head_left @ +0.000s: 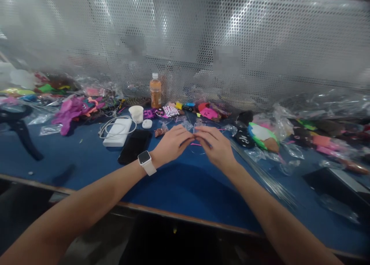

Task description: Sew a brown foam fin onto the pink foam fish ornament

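Above the middle of the blue table, my left hand [172, 145] and my right hand [217, 149] meet fingertip to fingertip. Both are closed in a pinch. What they hold is too small and too covered by the fingers to name. A thin clear strand [198, 153] curves below the fingertips, and a short pink strip [195, 144] shows between the hands. Whether either is in my grip I cannot tell. Just beyond the fingers lie crumpled clear plastic wrappers [187, 125]. A white watch [147, 163] is on my left wrist.
Left of my hands are a black phone [134, 146], a white power bank [118, 133] with a cable, and a paper cup [136, 114]. A drink bottle [155, 91] stands near the perforated metal panel [185, 34]. Long clear strands [261, 172] and a green-white-brown piece [263, 137] lie right.
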The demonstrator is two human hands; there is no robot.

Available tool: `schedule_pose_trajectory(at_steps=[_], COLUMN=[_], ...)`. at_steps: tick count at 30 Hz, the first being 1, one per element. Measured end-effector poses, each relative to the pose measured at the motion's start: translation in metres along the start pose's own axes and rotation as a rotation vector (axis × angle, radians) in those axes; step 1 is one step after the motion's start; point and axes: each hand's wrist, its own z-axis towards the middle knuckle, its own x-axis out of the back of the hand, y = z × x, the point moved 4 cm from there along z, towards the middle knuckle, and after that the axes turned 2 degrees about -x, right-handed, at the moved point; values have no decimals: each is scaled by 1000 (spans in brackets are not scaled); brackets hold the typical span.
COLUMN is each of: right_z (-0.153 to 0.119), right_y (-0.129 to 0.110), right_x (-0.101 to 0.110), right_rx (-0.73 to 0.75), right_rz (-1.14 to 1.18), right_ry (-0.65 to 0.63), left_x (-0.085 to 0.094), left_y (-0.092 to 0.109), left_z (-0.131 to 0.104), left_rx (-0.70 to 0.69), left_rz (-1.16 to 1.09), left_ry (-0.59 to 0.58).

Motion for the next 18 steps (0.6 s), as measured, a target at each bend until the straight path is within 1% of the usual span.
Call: schedule_pose_trajectory(at_steps=[4, 9, 12, 15, 18], right_z=[2, 8, 11, 13, 15], right_y=[-1, -7, -12, -16, -15], right_x=[1, 5, 10, 11, 11], right_rx=[-27, -83, -175, -303, -419], right_rz=[75, 145, 220, 342, 475], right_ry=[9, 27, 46, 67, 108], left_x=[4, 13, 22, 31, 38], left_y=[3, 9, 15, 20, 20], left_z=[2, 5, 8, 12, 17], left_rx=[-68, -153, -214, -281, -319], left_rz=[60, 176, 252, 324, 382], left_ry=[0, -42, -47, -52, -27])
